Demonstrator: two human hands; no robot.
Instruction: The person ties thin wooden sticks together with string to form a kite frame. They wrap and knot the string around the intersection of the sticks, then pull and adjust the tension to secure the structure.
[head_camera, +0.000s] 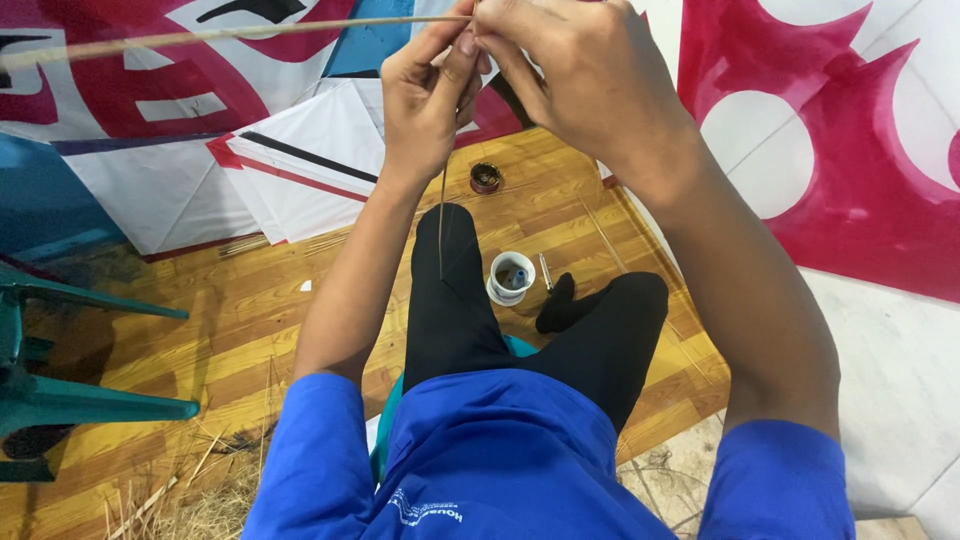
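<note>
Stick (230, 35): long, thin, pale tan, held nearly level across the top of the view, running from the far left edge to the fingertips of both hands, where its right end is pinched. Second stick (441, 225): darker, very slender, hanging almost straight down from the same pinch point, its lower end free above the black trouser leg (whether the two sticks are joined at the top cannot be told, the fingers cover the spot).
</note>
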